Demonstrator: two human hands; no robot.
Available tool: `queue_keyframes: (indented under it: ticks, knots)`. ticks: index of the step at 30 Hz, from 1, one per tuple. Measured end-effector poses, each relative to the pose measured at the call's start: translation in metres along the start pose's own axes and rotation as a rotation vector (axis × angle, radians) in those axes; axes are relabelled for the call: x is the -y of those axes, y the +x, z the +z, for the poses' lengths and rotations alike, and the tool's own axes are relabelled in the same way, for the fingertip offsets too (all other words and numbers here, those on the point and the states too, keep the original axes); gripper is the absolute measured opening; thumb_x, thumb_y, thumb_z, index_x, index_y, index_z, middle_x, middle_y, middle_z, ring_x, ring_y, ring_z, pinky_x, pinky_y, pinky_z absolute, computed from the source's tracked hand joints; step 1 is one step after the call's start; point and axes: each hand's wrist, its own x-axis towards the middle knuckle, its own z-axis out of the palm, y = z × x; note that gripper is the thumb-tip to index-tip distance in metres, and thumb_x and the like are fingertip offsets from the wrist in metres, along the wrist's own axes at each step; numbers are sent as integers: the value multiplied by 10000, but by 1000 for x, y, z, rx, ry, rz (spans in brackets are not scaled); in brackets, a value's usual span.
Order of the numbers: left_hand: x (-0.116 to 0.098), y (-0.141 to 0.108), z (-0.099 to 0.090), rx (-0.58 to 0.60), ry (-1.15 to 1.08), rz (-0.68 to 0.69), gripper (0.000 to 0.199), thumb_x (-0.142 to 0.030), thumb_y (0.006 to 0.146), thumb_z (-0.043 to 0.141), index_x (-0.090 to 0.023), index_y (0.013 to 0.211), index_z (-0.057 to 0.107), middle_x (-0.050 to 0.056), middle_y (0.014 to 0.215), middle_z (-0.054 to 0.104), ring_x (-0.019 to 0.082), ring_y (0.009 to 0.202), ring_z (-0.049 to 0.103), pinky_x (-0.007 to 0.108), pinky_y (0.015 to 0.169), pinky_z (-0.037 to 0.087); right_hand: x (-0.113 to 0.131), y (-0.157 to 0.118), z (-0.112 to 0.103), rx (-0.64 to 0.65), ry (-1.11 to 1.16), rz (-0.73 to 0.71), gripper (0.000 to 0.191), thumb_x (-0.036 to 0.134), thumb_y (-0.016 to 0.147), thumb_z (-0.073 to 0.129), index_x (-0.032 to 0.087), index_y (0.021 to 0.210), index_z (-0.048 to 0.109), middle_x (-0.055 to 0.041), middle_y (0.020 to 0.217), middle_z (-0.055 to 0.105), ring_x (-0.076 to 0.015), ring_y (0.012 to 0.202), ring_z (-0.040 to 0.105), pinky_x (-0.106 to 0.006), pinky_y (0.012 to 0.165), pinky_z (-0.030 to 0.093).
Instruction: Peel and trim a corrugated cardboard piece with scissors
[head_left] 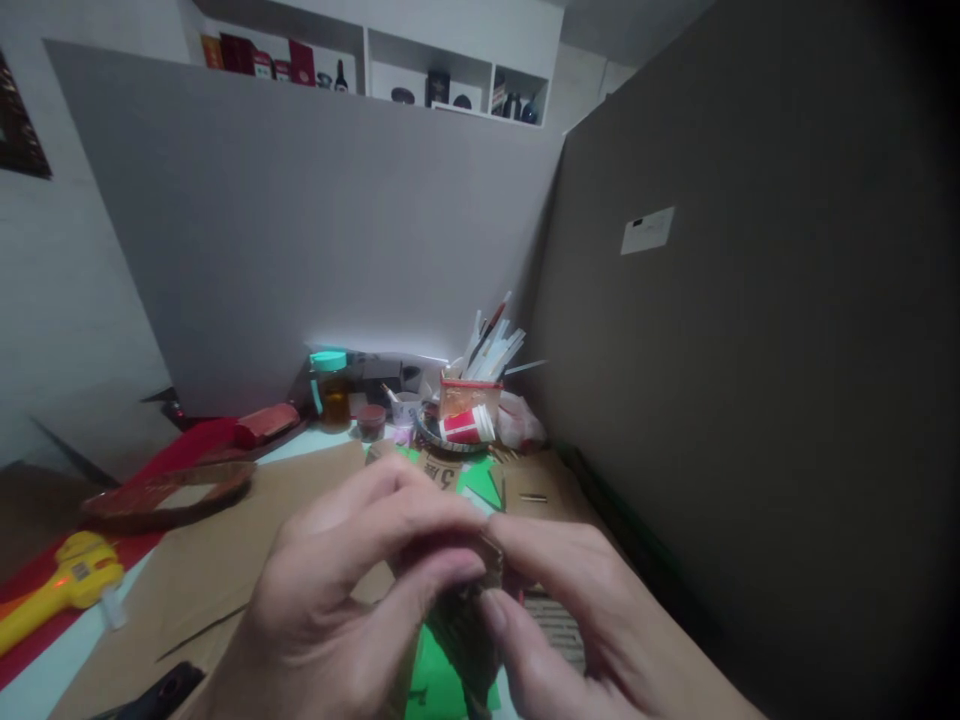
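Observation:
Both hands meet low in the centre of the head view, around a dark brown cardboard piece. On the left side of its top, my left hand grips it between thumb and curled fingers. My right hand pinches the right edge with thumb and forefinger. The piece hangs down between the hands, above a green sheet. Fingers cover much of its upper part, and its exact shape is hard to make out.
A yellow glue gun and black-handled scissors lie at left, near a brown tray. Behind the hands stand a teal-lidded jar, a tipped red-and-white cup and a box of sticks. Corrugated cardboard lies beneath my right hand.

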Motion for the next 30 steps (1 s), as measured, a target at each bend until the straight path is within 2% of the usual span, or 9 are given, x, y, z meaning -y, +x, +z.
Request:
queue_keyframes:
  ticks: [3,6,9,13,18,21,24,26,30]
  knots:
    - [1,2,-3,32,-76,-26,306,-56,837,659,-314,996,705,-23,822,608,121,722,639,208,604,534,0,-1,1,34,-36,3,172,168,843,485,198,788,646,-9,672,617,-132,589,578,-219,644,525]
    - [-1,3,-3,9,-261,-89,135,-277,907,629,-330,970,736,-7,809,588,138,692,654,215,573,571,0,-1,1,65,-60,-8,160,167,851,487,193,773,624,-6,666,601,-126,581,569,-209,644,518]
    - [-3,-1,0,-30,-293,-159,172,-409,909,589,-331,910,742,1,784,591,152,653,655,238,550,579,0,0,0,50,-73,-39,141,168,854,497,204,759,594,4,646,577,-119,563,560,-193,592,500]
    - [-2,-8,1,-74,-114,-66,142,-333,913,606,-355,954,740,27,814,642,196,702,670,275,539,561,-1,-1,-1,27,-79,-79,117,141,813,519,218,754,583,12,629,562,-126,558,568,-191,550,483]
    - [3,-10,-4,24,-49,-110,145,-265,869,644,-363,889,749,8,751,669,196,646,675,267,492,569,-5,-6,1,-3,-60,-77,103,150,794,536,228,736,571,22,624,565,-125,573,578,-179,522,461]
    - [6,-10,-3,-73,36,21,180,-194,884,604,-321,916,727,18,794,660,166,646,653,231,508,556,-5,-6,1,-14,19,-33,149,214,839,503,228,700,557,24,598,546,-125,566,571,-173,486,435]
    - [10,-11,-1,-21,80,164,240,-87,887,545,-269,955,685,26,799,625,144,650,622,201,510,531,-4,-2,-3,70,54,-27,173,231,846,501,219,679,546,28,578,513,-112,521,534,-170,473,421]
    - [10,-10,0,8,97,202,265,-22,868,538,-233,972,659,28,817,592,132,676,602,193,513,511,-2,1,-7,89,56,-31,151,201,822,498,214,681,550,27,584,515,-110,519,530,-169,483,425]
    - [6,-7,0,-24,124,212,262,4,833,610,-194,1001,644,18,874,584,121,752,599,191,555,502,-3,3,-9,82,46,-48,135,180,778,494,216,671,567,22,583,504,-116,523,516,-168,473,425]
